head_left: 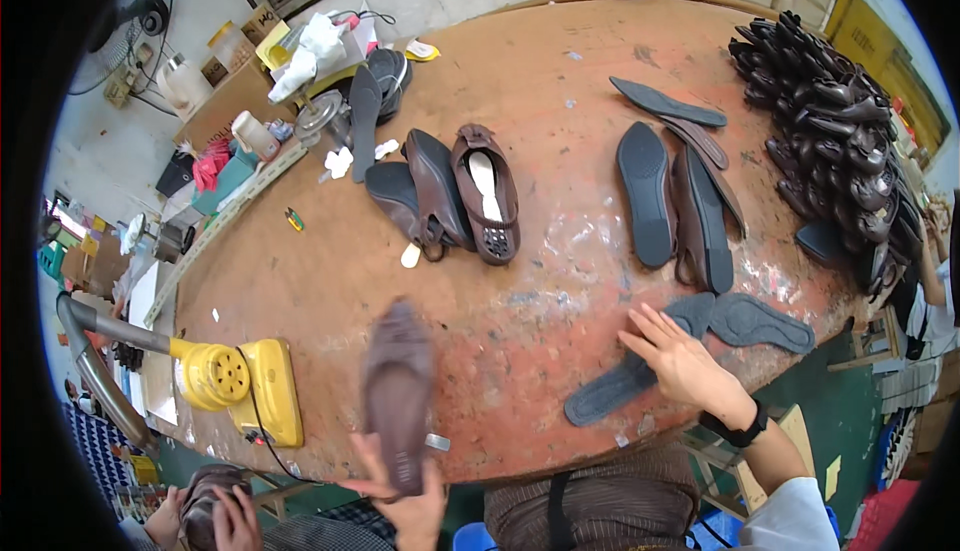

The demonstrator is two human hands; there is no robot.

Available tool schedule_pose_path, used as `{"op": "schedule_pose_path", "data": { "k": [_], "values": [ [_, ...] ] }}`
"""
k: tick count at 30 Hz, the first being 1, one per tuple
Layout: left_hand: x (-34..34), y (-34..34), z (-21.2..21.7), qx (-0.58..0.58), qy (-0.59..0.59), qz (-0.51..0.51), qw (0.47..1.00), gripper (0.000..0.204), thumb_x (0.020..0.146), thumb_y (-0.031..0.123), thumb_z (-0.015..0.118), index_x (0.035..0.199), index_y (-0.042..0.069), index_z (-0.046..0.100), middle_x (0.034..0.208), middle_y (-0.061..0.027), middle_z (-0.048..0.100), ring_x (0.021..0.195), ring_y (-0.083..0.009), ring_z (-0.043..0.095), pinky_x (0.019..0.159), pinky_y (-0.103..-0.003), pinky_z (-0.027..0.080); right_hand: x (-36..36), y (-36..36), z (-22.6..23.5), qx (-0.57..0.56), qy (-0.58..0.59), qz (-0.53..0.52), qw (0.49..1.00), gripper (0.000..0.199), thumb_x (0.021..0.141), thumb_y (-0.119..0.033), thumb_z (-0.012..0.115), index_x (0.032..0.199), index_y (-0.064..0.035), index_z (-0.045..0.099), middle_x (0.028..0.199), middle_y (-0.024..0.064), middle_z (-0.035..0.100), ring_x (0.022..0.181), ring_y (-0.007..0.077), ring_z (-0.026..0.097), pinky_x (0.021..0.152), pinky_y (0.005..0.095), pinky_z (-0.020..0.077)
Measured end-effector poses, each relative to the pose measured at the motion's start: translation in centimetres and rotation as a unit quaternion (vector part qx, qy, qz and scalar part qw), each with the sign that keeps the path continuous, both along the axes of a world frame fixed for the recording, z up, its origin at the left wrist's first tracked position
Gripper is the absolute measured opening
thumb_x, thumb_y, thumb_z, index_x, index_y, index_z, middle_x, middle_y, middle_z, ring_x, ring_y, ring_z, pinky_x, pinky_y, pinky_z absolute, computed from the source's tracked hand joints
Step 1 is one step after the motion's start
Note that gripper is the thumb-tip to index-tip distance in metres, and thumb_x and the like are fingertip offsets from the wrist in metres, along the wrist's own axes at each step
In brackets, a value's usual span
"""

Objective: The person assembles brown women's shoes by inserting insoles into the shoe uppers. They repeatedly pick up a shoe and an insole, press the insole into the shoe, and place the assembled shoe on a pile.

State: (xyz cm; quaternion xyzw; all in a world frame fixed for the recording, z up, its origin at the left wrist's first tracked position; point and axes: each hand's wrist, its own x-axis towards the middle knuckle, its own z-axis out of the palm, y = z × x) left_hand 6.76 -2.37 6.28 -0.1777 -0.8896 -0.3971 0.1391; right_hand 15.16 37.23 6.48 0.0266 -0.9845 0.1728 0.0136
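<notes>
In my left hand is a brown flat shoe, gripped at its heel end with the toe pointing away from me. The shoe is smeared by motion. My right hand lies over a dark grey insole, fingers stretched out and nearly flat, touching it. Another grey insole rests to the right of that hand. Beyond, brown shoes stand grouped at the middle, one upright showing a white strip inside. More shoes lie sole up farther right.
A big heap of dark shoes covers the table's right end. At the left stands a yellow machine with a hose. Bottles, boxes and a metal pot crowd the far left. A co-worker's hands hold a shoe at lower left.
</notes>
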Motion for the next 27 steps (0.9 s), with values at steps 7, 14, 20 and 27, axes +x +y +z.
{"op": "schedule_pose_path", "data": {
  "k": [7, 14, 20, 27],
  "values": [
    [-9.2, -0.4, 8.9, -0.255, -0.106, 0.114, 0.954, 0.02, 0.085, 0.015, 0.072, 0.095, -0.002, 0.074, 0.081, -0.0194, 0.072, 0.076, -0.0319, 0.073, 0.073, -0.038, 0.057, -0.3, 0.3, 0.4, -0.008, -0.022, 0.004, 1.0, 0.031, 0.07, 0.007, 0.061, 0.099, -0.003, 0.059, 0.115, 0.0175, 0.061, 0.124, 0.0359, 0.052, 0.117, 0.0544, 0.0306],
    [-29.0, 18.6, -2.6, -0.034, -0.191, 0.059, 0.979, 0.068, 0.083, 0.04, 0.078, 0.13, -0.006, 0.058, 0.124, -0.0253, 0.064, 0.109, -0.0325, 0.067, 0.091, -0.039, 0.053, 0.7, -1.1, 5.7, -0.238, 0.039, -0.161, 0.957, 0.021, 0.076, 0.001, 0.069, 0.091, -0.0035, 0.054, 0.075, 0.0113, 0.057, 0.078, 0.0262, 0.064, 0.073, 0.0377, 0.0521],
    [-25.4, 23.0, 1.8, -0.043, -0.04, 0.028, 0.998, 0.026, 0.085, 0.028, 0.074, 0.095, 0.005, 0.071, 0.084, -0.0168, 0.071, 0.08, -0.0343, 0.069, 0.072, -0.044, 0.051, 6.0, -0.1, 5.1, -0.751, 0.07, -0.295, 0.587, 0.068, 0.075, 0.005, 0.049, 0.142, 0.0057, 0.037, 0.134, 0.0294, 0.055, 0.105, 0.0312, 0.067, 0.086, 0.0402, 0.0585],
    [-6.1, 15.0, 6.5, -0.292, 0.083, -0.254, 0.918, 0.02, 0.085, 0.026, 0.073, 0.077, 0.011, 0.061, 0.069, -0.0063, 0.061, 0.067, -0.0266, 0.061, 0.068, -0.039, 0.044, 7.4, 1.0, 4.3, -0.734, 0.16, -0.274, 0.6, 0.059, 0.093, -0.02, 0.057, 0.142, 0.0072, 0.042, 0.14, 0.025, 0.052, 0.111, 0.0265, 0.062, 0.092, 0.0391, 0.0542]
  ]
}}
